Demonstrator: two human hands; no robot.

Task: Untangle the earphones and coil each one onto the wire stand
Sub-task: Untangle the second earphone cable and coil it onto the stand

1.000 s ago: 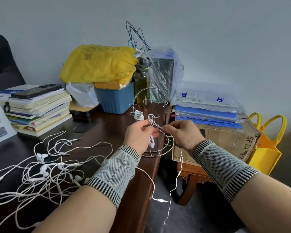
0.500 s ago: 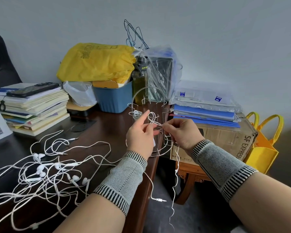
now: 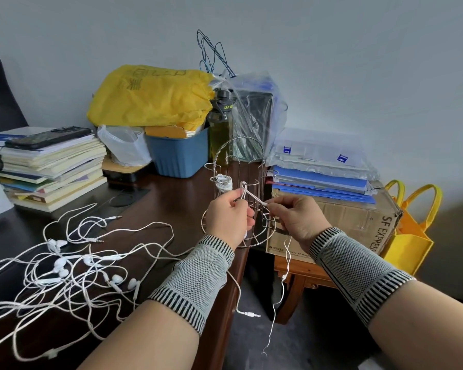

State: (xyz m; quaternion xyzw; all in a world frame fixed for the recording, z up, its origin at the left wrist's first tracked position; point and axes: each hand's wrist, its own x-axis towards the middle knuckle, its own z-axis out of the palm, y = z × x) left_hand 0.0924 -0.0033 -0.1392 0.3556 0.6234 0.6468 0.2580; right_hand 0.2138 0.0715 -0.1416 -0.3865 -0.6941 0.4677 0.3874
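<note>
Right hand (image 3: 294,217) pulled white cord (image 3: 254,198) tight since before, pinching it. Left hand (image 3: 229,218) grips same cord at wire stand (image 3: 239,206), right edge of surface (image 3: 171,198). Earphone pile (image 3: 64,268) lies near left edge.

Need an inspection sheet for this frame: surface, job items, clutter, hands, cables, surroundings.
Surface: dark wooden desk.
Job's things: wire stand at desk edge; one coiled earphone hangs on it; tangled earphones lie on desk.
Clutter: book stack with phone, blue bin, yellow bag, bottle.
Hands: left hand and right hand both pinch a white cord at the stand.
Cables: cord end dangles off desk.
Surroundings: cardboard box, blue folders, yellow tote.
</note>
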